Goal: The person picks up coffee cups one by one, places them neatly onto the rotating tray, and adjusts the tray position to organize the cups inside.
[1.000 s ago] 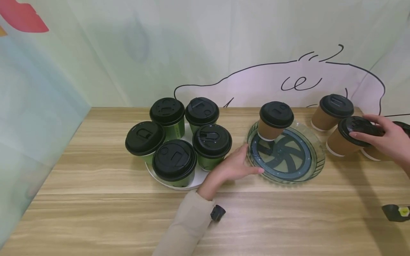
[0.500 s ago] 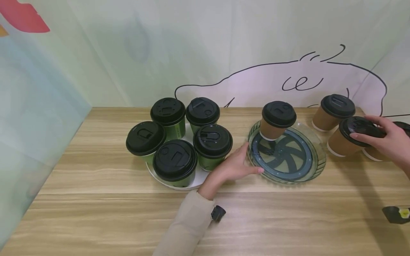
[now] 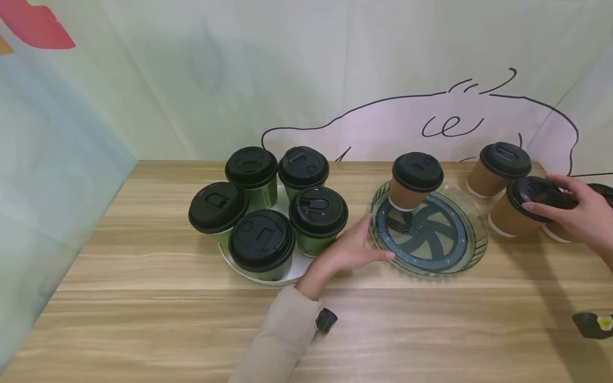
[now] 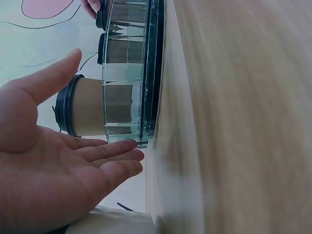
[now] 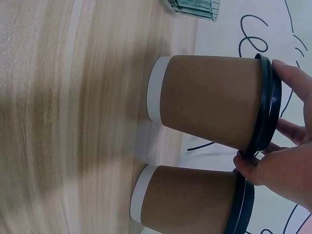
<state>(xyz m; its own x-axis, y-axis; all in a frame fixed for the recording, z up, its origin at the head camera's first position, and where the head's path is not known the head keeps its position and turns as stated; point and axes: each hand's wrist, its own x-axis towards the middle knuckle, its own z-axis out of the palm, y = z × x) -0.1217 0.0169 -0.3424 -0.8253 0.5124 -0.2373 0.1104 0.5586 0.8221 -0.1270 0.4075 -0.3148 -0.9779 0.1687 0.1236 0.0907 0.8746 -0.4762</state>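
Observation:
My right hand (image 3: pixel 581 210) holds a brown paper coffee cup (image 3: pixel 512 215) by its black lid, thumb on one side and fingers on the other. The right wrist view shows the held cup (image 5: pixel 209 97) beside another brown cup (image 5: pixel 187 200); whether its base touches the table I cannot tell. My left hand (image 3: pixel 351 247) is at the left side of a clear green glass plate (image 3: pixel 476 242). In the left wrist view the extended fingers (image 4: pixel 122 145) are at the plate's edge, thumb spread away. One lidded brown cup (image 3: pixel 407 194) stands on the plate's back left part.
Left of the glass plate, several green cups (image 3: pixel 263 194) with black lids stand on a white plate (image 3: pixel 299 264), close to my left forearm. Another brown cup (image 3: pixel 493 178) stands behind the held one. A printed backdrop (image 3: pixel 306 80) closes off the table's back edge.
The cup on the glass plate seems to have shifted slightly right since the first frame. Both hands stay in nearly the same place, and the right hand keeps its hold on the lid.

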